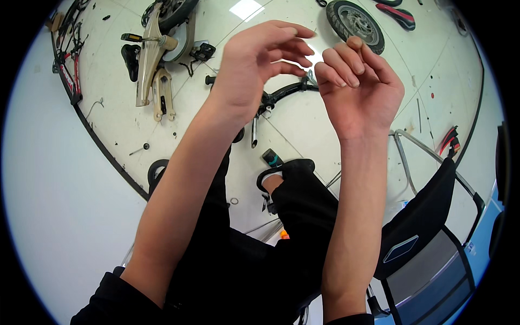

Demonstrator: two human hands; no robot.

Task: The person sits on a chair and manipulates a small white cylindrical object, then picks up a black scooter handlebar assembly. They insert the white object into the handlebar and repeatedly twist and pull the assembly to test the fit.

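Both my hands are raised over the floor. My left hand (254, 59) is open, its fingers loosely bent and apart, with nothing in them. Palm up, my right hand (364, 92) has its fingers curled and the thumb tip close against the index finger; no object shows in it. Below and between the hands lies a black bent bar part (284, 93) with a silver tube end, partly covered by my left hand. Just beyond my right hand rests a small wheel with a black tyre (334, 17).
Far left lie a beige vehicle frame (153, 59), a black saddle (131, 60) and a beige fork (162, 93). A red-black saddle (400, 16) is far right. A black-teal cylinder (272, 157) sits near my foot. A chair (433, 271) stands right, a flat rectangular device (401, 249) on it.
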